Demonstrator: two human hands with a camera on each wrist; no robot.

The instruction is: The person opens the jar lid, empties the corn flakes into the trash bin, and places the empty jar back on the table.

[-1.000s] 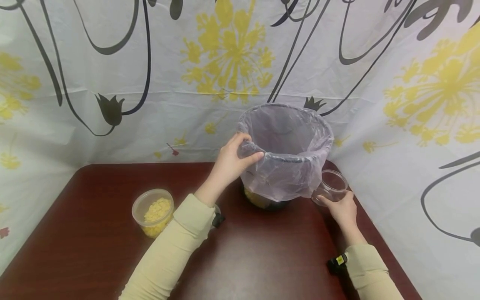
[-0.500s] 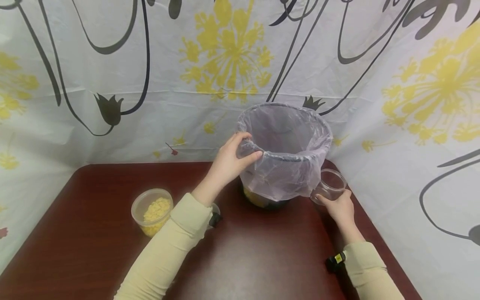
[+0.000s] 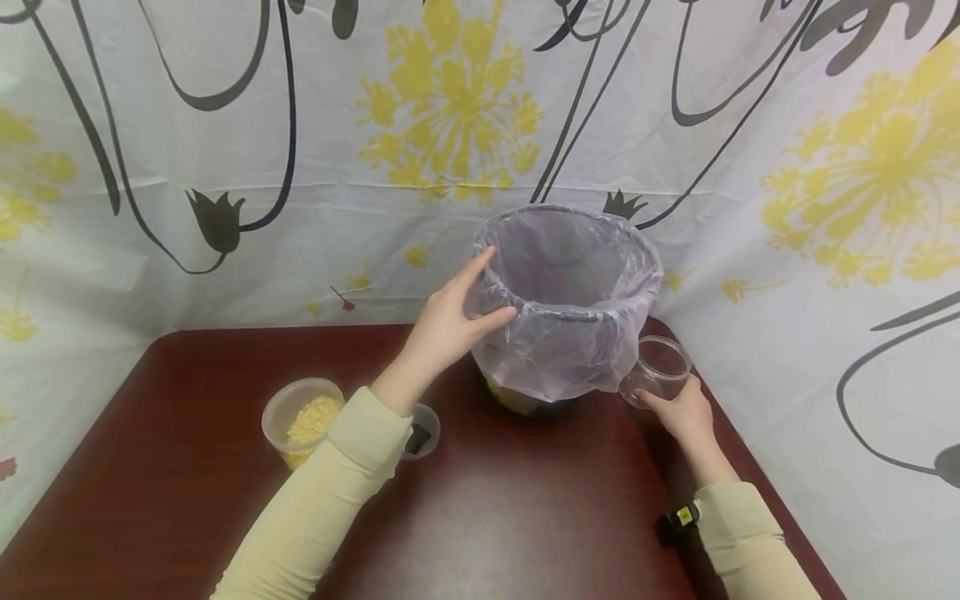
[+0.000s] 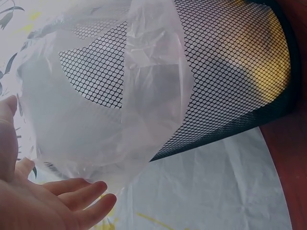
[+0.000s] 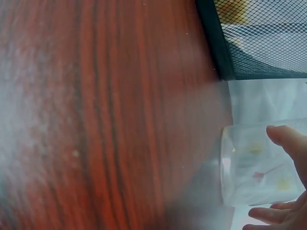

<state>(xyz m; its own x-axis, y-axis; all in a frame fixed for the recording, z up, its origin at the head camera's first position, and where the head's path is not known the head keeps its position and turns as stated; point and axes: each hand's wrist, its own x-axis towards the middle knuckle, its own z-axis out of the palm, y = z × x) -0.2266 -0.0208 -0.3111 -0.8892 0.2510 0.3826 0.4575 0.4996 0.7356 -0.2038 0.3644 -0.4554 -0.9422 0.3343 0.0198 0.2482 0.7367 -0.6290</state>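
Note:
A black mesh wastebasket [image 4: 220,86] lined with a translucent plastic bag [image 3: 558,358] stands at the back of the table. My left hand [image 3: 442,327] is at the left side of its rim, thumb and fingers spread apart. In the left wrist view the fingers [image 4: 84,197] are loosely extended beside the bag and hold nothing. To the right of the wastebasket my right hand [image 3: 684,417] holds a clear plastic jar [image 5: 259,167] by its side, thumb on one side and fingers on the other. The jar stands upright with its mouth uncovered.
A clear round tub [image 3: 288,408] with yellow pieces stands left on the dark red table [image 3: 202,500], partly behind my left sleeve. A small clear round container [image 3: 429,421] shows beside my left wrist. Patterned sheets [image 3: 375,150] hang behind and to the right.
My left hand has let go of the bag-covered rim and moved slightly left, its fingers opening. The right hand still holds the jar in nearly the same place.

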